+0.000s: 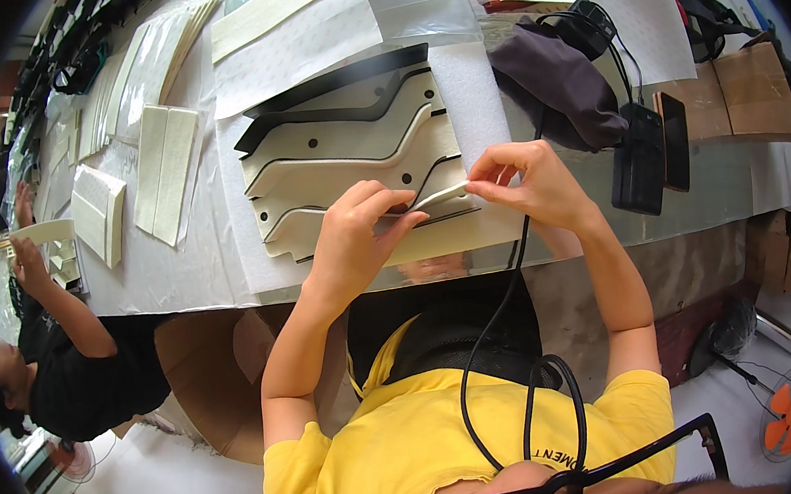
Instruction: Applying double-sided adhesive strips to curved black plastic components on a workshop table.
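Note:
A thin off-white strip (pixel 440 195) is stretched between my hands. My left hand (pixel 352 237) pinches its left part between thumb and fingers, and my right hand (pixel 541 180) pinches the right end. Beneath them lie several flat cream pieces (pixel 336 174) with wavy, black-lined edges and small dark holes. They overlap in rows, and a dark grey wavy piece (pixel 337 86) tops the far row. My left hand covers part of the nearest piece. Under the stack is a white foam sheet (pixel 479 110).
Right of the foam sheet lie a dark grey cloth (pixel 559 84), a black power bank (pixel 636 157) with cables and a phone (pixel 674 139). Cream flat pieces (pixel 165 174) lie to the left. A black cable (pixel 493 319) hangs before me. At far left a co-worker (pixel 73 364) handles a pale strip.

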{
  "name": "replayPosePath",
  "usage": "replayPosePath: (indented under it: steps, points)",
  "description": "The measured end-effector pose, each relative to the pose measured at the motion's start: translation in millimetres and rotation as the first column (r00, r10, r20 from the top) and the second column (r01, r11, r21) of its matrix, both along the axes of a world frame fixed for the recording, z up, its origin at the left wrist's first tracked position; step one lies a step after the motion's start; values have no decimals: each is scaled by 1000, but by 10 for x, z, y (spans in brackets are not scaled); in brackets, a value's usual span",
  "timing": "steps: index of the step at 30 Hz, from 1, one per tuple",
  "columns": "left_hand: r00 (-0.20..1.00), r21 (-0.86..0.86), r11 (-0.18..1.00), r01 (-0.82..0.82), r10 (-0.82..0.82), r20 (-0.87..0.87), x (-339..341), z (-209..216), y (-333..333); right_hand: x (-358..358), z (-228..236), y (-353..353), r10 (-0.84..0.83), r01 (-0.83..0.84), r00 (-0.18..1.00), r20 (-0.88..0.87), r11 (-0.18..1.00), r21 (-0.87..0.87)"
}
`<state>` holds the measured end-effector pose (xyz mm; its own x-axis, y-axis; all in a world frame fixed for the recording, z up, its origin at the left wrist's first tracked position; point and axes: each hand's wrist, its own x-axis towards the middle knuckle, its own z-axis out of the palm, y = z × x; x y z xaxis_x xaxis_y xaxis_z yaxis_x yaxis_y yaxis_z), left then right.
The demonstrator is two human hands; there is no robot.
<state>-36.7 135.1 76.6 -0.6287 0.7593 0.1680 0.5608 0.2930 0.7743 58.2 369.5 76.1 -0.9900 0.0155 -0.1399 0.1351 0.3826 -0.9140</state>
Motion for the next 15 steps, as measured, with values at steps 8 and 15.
replayPosePath:
  steps: [8,15]
  points:
    - [999,-51,998,-48,49,16,16,8,81,-114,-177,-124,-117,142,955,-272,987,73]
    - [988,-178,980,-86,60,-145,34,48,241,-128,-214,-169,-121,154,948,-294,984,90]
